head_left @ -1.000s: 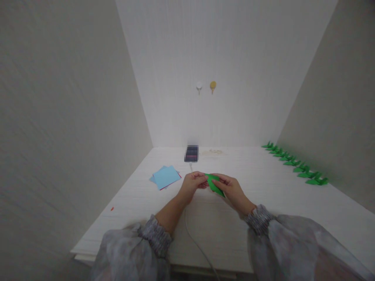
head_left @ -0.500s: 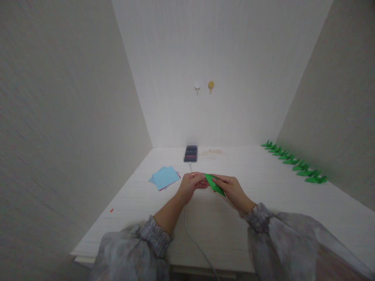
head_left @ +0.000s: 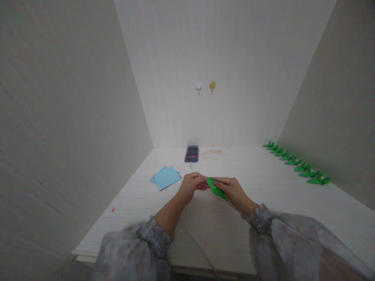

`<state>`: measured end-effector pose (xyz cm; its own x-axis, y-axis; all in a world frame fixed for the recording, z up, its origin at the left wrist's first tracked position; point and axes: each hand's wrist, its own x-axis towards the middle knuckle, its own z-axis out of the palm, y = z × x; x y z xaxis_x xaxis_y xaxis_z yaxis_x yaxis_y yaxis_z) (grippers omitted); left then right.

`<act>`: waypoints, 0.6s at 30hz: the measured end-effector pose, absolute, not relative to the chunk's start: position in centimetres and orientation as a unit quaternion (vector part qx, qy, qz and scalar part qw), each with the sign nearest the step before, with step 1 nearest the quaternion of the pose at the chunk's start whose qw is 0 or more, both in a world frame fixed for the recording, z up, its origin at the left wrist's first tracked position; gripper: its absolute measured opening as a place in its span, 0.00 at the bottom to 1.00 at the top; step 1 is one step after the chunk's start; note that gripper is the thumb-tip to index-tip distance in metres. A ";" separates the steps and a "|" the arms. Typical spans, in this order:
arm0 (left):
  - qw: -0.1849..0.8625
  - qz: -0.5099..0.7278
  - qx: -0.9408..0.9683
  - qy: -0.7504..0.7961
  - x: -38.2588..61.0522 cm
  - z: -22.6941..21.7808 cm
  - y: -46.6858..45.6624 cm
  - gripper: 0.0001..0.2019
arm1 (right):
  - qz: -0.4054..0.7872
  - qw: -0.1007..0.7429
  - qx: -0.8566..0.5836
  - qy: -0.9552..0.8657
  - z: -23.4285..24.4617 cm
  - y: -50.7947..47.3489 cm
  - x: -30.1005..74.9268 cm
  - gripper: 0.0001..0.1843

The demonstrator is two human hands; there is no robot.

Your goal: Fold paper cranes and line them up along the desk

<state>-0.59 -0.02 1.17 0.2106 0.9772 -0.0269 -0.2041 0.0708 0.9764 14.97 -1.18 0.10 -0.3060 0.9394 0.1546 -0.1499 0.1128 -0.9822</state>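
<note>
A folded piece of green paper is held between both hands just above the white table. My left hand pinches its left tip with thumb and fingers. My right hand grips its right side, and part of the paper is hidden under those fingers. Both sleeves are grey and gathered at the wrist.
A small stack of light blue paper sheets lies to the left of my hands. A dark phone with a cable stands near the back wall. A row of several folded green paper shapes runs along the right wall. Two round hooks hang on the back wall.
The hands have stayed in place while the fingers shifted slightly on the green paper; its shape looks a little narrower now.
</note>
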 end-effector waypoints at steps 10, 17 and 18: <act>0.585 0.501 0.494 0.403 -0.2 1.1 -0.1 0.09 | 0.562 0.474 -0.373 -0.566 0.5 -1.3 14.7 0.16; 0.614 0.497 0.470 0.394 -0.2 1.0 0.2 0.14 | 0.581 0.473 -0.364 -0.553 0.5 -1.4 14.6 0.16; 0.617 0.499 0.462 0.395 -0.2 1.0 0.2 0.15 | 0.581 0.474 -0.366 -0.550 0.6 -1.4 14.6 0.16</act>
<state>-0.21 0.22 1.00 0.1892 0.9816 -0.0259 -0.2515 0.0740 0.9650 14.64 -1.41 0.57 -0.2813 0.9548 0.0961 -0.1483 0.0557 -0.9874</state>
